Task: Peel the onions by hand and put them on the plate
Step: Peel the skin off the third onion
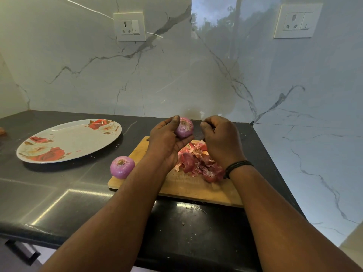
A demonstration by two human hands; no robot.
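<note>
My left hand (167, 140) has its fingers cupped round the onion (184, 127), held up over the cutting board (172, 185). My right hand (221, 140) is curled tight beside it, can't tell if it's pinching skin. Mid-peel I reckon; next it goes to the plate (68, 142), still bare. Both forearms reach forward.

wooden cutting board (196, 188) on black counter (59, 193); two wall sockets (129, 26) on marble backsplash (176, 75).
</note>
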